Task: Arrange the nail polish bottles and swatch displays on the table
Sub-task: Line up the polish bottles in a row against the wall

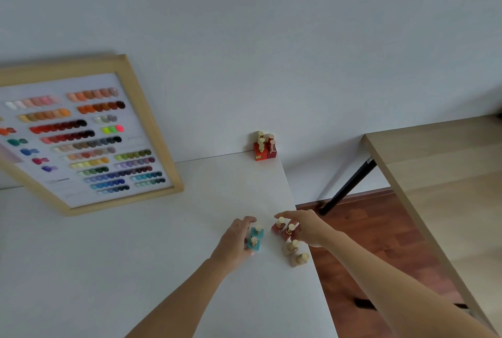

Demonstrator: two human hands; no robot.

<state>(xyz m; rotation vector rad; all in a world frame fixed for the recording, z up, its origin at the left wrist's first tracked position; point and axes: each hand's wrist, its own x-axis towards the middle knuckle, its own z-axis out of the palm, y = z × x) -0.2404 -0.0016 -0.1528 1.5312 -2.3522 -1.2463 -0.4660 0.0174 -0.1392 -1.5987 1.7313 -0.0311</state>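
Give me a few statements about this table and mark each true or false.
1. The left hand holds two teal bottles. True.
2. The swatch frame lies flat on the wooden table. False: it stands on the white table, against the wall.
3. A cluster of red bottles stands at the white table's far corner. True.
4. The right hand is at the beige bottles. False: it is at the dark red bottles; the beige bottles stand untouched nearer the person.

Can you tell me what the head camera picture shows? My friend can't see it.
Two hands reach over a white table: the left hand grips two teal bottles, the right hand holds two red bottles. A framed swatch board leans behind.
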